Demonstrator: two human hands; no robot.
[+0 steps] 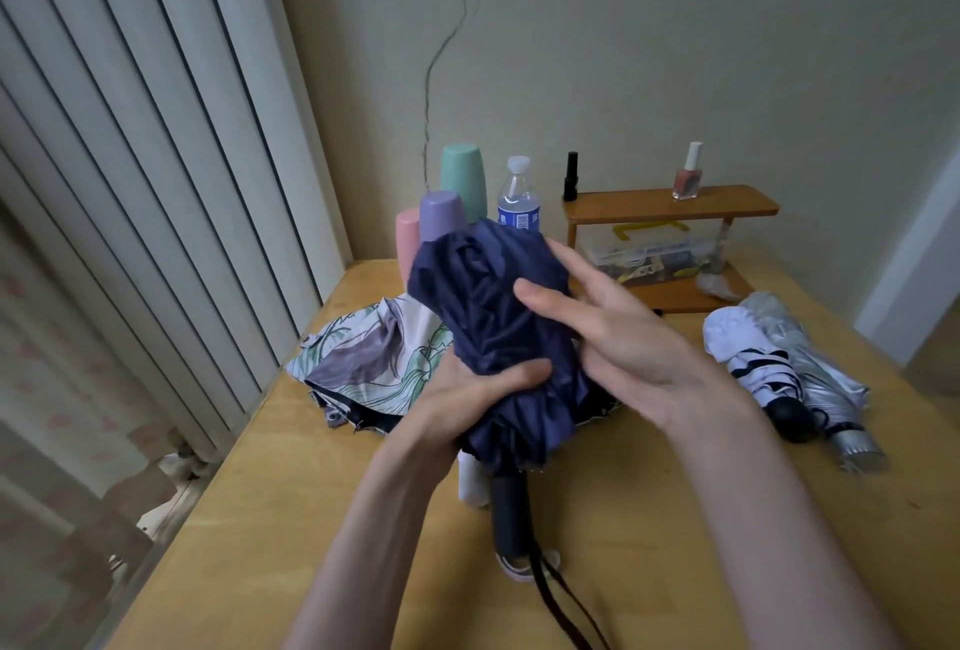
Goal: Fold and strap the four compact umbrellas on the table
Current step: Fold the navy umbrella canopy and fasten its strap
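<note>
My left hand [467, 405] curls up from below around the navy umbrella [483, 296], thumb laid across the bunched fabric, while my right hand [628, 337] rests flat against its right side (fingers straight and slightly spread), both bare forearms reaching in from the lower edge.

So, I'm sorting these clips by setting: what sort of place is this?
Likely a room at home: a wooden table in a wall corner, with upturned plastic cups, a water bottle, and a small shelf holding nail polish, behind the navy umbrella.
</note>
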